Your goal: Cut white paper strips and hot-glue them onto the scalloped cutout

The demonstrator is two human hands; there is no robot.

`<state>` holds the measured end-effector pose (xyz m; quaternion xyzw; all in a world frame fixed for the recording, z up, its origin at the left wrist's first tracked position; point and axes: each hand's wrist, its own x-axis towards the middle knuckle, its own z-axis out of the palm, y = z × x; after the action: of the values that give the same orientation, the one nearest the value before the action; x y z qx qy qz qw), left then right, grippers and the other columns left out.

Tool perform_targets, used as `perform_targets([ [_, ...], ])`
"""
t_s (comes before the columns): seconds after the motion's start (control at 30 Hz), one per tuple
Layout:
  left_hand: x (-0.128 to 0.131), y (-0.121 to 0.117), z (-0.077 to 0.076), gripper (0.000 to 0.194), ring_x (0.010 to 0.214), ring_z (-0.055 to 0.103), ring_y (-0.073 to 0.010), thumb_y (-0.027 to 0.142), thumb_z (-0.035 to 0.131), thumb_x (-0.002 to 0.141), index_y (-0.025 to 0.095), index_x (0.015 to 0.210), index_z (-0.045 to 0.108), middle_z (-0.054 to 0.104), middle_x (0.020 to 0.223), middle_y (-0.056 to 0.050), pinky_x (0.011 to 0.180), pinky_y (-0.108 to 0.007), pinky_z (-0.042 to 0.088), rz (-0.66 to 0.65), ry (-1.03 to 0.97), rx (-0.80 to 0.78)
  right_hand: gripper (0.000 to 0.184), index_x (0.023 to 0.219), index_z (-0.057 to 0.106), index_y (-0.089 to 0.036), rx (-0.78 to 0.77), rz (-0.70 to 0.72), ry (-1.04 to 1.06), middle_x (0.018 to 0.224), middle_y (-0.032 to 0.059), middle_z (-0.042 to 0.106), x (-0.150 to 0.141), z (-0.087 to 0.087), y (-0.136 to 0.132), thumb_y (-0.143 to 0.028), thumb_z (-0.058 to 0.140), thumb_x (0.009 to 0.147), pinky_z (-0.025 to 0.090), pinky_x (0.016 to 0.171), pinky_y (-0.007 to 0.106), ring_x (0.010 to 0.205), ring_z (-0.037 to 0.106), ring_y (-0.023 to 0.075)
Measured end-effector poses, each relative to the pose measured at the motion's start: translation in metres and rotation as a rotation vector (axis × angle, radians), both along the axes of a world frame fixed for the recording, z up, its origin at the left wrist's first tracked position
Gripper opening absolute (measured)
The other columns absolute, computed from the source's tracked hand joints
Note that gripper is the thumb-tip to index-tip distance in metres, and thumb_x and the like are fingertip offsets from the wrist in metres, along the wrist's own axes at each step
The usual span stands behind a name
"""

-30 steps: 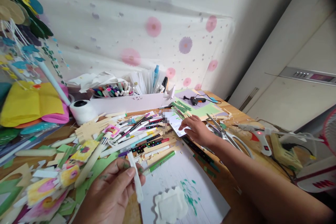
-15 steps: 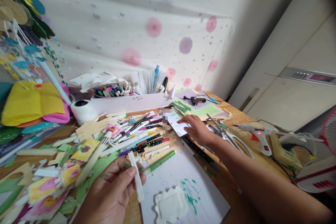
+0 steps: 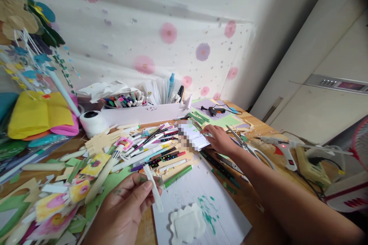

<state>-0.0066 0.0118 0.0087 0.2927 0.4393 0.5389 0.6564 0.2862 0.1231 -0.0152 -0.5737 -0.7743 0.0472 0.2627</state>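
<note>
Between the thumb and fingers of my left hand (image 3: 128, 203) is a narrow white strip (image 3: 155, 189), tilted over the edge of a white sheet (image 3: 232, 218). My right hand (image 3: 220, 139) reaches to the right edge of a phone (image 3: 202, 143) with a lit screen, its fingers stretched out; whether the tips press the screen is hard to see. On the sheet lie a white scalloped-edge piece (image 3: 188, 224) and green specks. A green marker (image 3: 178, 176) rests along the sheet's upper left edge.
Loose pens and paper scraps crowd the left and middle. Scissors (image 3: 244, 143) lie beside my right forearm. At the right a glue gun (image 3: 287, 153) shows a red light. Another, dark glue gun (image 3: 215, 111) lies at the back, near a box (image 3: 138, 115) of markers.
My right hand's fingers have shifted from over the phone screen to its right edge. My left hand and its white strip have moved slightly right, with the view shifting a little too.
</note>
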Motion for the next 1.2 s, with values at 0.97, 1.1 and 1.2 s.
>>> perform_targets([
  [0.97,0.004,-0.014,-0.005,0.017,0.067,0.061,-0.017,0.035,0.065,0.078,0.018,0.078,0.063,0.061,0.074,0.0,0.067,-0.033,0.049,-0.511,0.108,0.081,0.025,0.066,0.054,-0.016,-0.663,0.272,1.061,0.056,-0.0054,0.052,-0.121,0.029,-0.115,-0.035,0.071,0.068,0.035,0.056,0.025,0.053,0.046,0.0093],
  [1.1,0.004,-0.016,-0.005,0.022,0.059,0.062,-0.0149,0.037,0.067,0.077,0.017,0.073,0.061,0.06,0.065,0.001,0.063,-0.028,0.048,-0.608,0.173,0.092,0.019,0.068,0.057,-0.016,-0.589,0.227,0.978,0.059,-0.0041,0.051,-0.113,0.027,-0.117,-0.032,0.065,0.072,0.035,0.058,0.026,0.056,0.043,0.0101],
  [1.2,0.004,-0.015,-0.007,0.023,0.057,0.061,-0.0136,0.033,0.069,0.076,0.017,0.065,0.056,0.056,0.06,0.004,0.06,-0.026,0.048,-0.597,0.266,0.134,0.019,0.07,0.06,-0.015,-0.591,0.229,0.967,0.062,-0.002,0.054,-0.109,0.025,-0.119,-0.033,0.065,0.071,0.036,0.059,0.028,0.058,0.045,0.0111],
])
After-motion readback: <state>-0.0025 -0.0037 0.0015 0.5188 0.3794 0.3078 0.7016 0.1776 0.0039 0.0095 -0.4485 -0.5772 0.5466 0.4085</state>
